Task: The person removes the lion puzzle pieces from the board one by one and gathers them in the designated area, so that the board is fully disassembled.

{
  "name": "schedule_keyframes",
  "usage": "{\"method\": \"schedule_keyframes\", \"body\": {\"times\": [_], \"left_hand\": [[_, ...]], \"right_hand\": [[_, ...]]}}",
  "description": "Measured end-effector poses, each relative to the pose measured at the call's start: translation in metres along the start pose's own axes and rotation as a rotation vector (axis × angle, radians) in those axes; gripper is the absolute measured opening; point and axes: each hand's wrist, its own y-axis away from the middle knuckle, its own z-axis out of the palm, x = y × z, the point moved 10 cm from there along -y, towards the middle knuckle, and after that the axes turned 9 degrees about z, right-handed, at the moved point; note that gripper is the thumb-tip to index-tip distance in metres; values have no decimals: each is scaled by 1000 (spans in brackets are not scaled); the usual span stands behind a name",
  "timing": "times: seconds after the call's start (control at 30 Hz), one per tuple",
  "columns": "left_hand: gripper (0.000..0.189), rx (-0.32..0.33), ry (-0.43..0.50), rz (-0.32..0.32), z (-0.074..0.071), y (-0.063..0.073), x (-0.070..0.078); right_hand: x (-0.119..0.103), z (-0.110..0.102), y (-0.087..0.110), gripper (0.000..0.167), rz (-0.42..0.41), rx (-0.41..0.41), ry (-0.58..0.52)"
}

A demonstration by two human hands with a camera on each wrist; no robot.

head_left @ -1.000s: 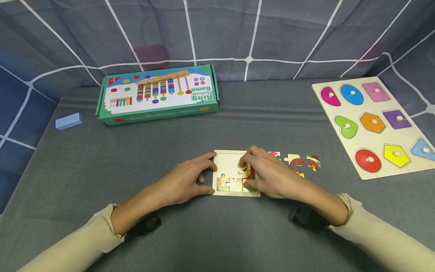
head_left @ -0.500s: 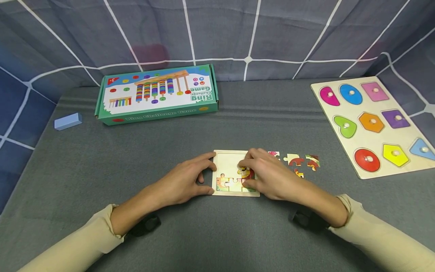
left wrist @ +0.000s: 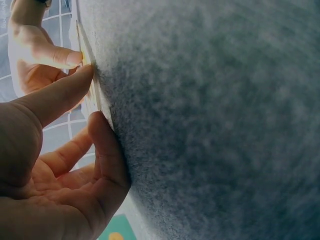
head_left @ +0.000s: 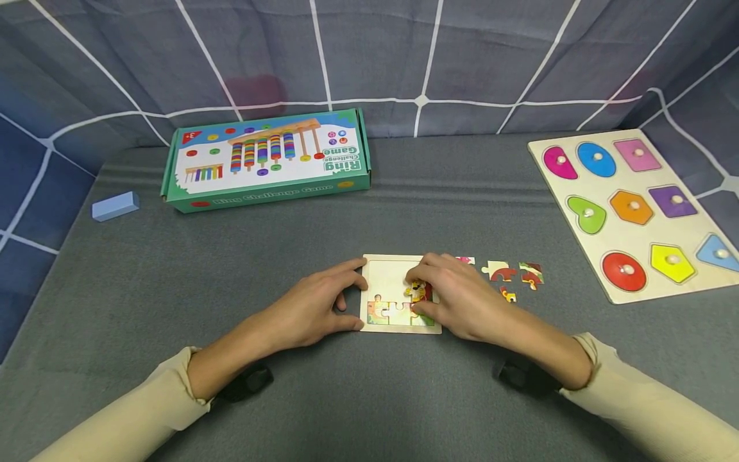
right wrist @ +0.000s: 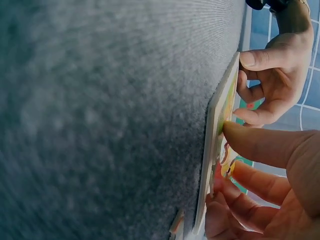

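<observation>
The work surface (head_left: 369, 398) is flat and finished in grey fabric. It directly supports the following: a green box (head_left: 268, 160) at the rear left; a blue block (head_left: 115, 206) left of it; a wooden shape board (head_left: 606, 239) at the right; a square puzzle frame (head_left: 385, 276) near the centre; loose puzzle pieces (head_left: 499, 271) beside the frame.

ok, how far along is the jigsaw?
Done: bottom row looks filled. In hand: right hand grips a yellow-and-red piece above its right end; left hand holds the tray. Remaining: bare upper-left area, at least four loose pieces beside the tray.
</observation>
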Motion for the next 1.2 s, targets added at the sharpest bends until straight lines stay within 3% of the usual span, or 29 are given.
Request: {"method": "schedule_keyframes", "body": {"times": [0.63,0.8,1.2], "left_hand": [[47,-5,-3,6,0,-1,0],[47,-7,-4,3,0,-1,0],[47,-5,-5,1,0,-1,-1]], "right_hand": [[-2,-8,2,26,-34,76,-7],[-1,-13,4,32,-17,83,-2],[7,-27,18,28,17,83,22]]}}
